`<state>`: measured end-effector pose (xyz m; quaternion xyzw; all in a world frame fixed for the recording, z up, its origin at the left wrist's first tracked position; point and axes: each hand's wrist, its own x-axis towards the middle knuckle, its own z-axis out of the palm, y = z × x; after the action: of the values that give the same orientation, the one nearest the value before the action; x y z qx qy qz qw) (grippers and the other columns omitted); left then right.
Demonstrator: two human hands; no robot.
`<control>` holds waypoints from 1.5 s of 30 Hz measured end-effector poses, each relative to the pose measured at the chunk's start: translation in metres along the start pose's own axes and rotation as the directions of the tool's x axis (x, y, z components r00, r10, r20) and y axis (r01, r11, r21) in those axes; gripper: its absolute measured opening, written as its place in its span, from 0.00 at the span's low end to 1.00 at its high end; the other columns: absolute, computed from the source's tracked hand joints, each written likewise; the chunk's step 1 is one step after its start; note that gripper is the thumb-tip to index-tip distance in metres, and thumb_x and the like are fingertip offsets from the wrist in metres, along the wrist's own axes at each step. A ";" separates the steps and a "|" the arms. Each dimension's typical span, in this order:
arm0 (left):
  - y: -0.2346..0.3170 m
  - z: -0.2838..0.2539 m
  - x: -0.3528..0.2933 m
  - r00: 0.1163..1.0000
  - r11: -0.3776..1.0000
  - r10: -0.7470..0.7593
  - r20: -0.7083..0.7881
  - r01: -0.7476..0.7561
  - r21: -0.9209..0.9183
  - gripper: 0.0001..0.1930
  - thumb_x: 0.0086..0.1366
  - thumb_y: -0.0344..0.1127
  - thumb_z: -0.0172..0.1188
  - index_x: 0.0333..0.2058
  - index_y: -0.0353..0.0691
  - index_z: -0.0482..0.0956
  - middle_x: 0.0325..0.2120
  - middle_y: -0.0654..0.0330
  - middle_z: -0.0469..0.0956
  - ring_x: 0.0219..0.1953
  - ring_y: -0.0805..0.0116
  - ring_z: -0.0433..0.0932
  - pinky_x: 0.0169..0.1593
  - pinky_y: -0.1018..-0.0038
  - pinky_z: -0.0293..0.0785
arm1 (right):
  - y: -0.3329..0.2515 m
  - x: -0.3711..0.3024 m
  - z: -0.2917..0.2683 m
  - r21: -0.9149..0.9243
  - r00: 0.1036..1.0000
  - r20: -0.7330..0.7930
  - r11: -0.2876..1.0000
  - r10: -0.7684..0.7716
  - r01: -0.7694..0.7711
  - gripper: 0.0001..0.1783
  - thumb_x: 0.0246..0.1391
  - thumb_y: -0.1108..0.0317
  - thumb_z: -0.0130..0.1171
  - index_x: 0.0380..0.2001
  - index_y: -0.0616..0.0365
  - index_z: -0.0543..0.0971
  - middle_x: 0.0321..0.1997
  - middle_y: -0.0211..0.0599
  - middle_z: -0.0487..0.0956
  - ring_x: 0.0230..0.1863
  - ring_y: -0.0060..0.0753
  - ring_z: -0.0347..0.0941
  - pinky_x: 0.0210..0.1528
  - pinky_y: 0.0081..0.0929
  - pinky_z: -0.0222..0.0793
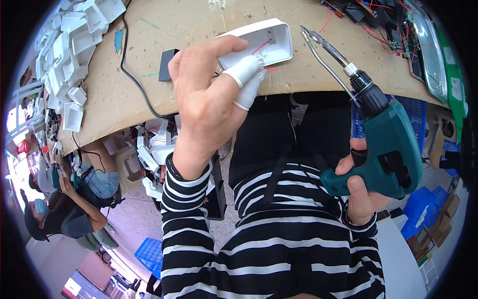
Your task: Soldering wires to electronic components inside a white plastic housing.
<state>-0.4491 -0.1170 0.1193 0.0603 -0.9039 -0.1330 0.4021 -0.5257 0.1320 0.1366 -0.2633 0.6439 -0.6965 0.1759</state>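
My left hand is closed in front of a white plastic housing, an open shallow box on the table. White finger cots cover two of its digits, which pinch a thin red wire. One part of the wire runs to a small metal plate inside the housing, and a red end sticks out past the fingertips. A bare finger reaches over the housing's near side. Gripped by its handle in my right hand is a dark green soldering gun. Its tip and curved solder-feed tube point up and left, apart from the housing.
A heap of white housings covers the table's left side. A black cable and a black block lie nearer. Wires and circuit boards sit at far right. Another person works at left, by a box of parts.
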 end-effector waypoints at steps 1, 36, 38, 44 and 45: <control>-0.001 0.001 0.000 0.999 0.999 0.043 -0.024 -0.043 0.000 0.12 0.42 0.29 0.66 0.29 0.39 0.78 0.34 0.60 0.75 0.33 0.66 0.72 0.40 0.72 0.57 | 0.000 0.000 0.000 0.002 1.000 0.002 1.000 0.001 -0.001 0.37 0.44 0.70 0.62 0.56 0.68 0.57 0.45 0.55 0.72 0.28 0.29 0.74 0.28 0.20 0.72; 0.006 0.034 0.010 0.997 0.928 -0.038 -0.065 0.059 0.369 0.04 0.41 0.27 0.58 0.19 0.36 0.72 0.37 0.58 0.72 0.34 0.65 0.71 0.46 0.59 0.52 | 0.011 0.001 -0.011 0.038 0.987 0.144 0.997 -0.065 0.060 0.36 0.45 0.72 0.62 0.56 0.69 0.57 0.47 0.57 0.72 0.31 0.31 0.76 0.31 0.23 0.74; 0.005 0.036 0.010 0.997 0.924 -0.059 -0.040 0.070 0.376 0.04 0.42 0.26 0.57 0.19 0.35 0.72 0.37 0.58 0.72 0.34 0.65 0.71 0.48 0.58 0.51 | 0.013 0.002 -0.013 0.040 0.983 0.173 0.997 -0.065 0.059 0.36 0.46 0.73 0.61 0.56 0.69 0.57 0.47 0.58 0.72 0.31 0.32 0.76 0.32 0.24 0.74; 0.003 0.043 0.010 0.995 0.930 -0.076 -0.070 0.096 0.356 0.04 0.41 0.27 0.57 0.18 0.35 0.72 0.36 0.60 0.73 0.33 0.66 0.71 0.49 0.56 0.51 | 0.016 0.005 -0.014 -0.009 0.961 0.275 1.000 -0.021 0.025 0.36 0.46 0.74 0.60 0.57 0.69 0.56 0.48 0.57 0.71 0.33 0.32 0.75 0.34 0.25 0.74; 0.004 0.044 0.011 0.994 0.930 -0.071 -0.089 0.098 0.354 0.04 0.40 0.27 0.57 0.17 0.36 0.72 0.35 0.61 0.73 0.33 0.66 0.71 0.49 0.56 0.50 | 0.015 0.005 -0.015 -0.020 0.957 0.290 1.000 -0.011 0.018 0.36 0.46 0.74 0.60 0.57 0.69 0.56 0.48 0.57 0.71 0.33 0.32 0.75 0.34 0.25 0.74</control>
<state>-0.4887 -0.1068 0.1002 0.1761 -0.8939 0.0191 0.4117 -0.5400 0.1390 0.1216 -0.3691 0.6171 -0.6444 0.2603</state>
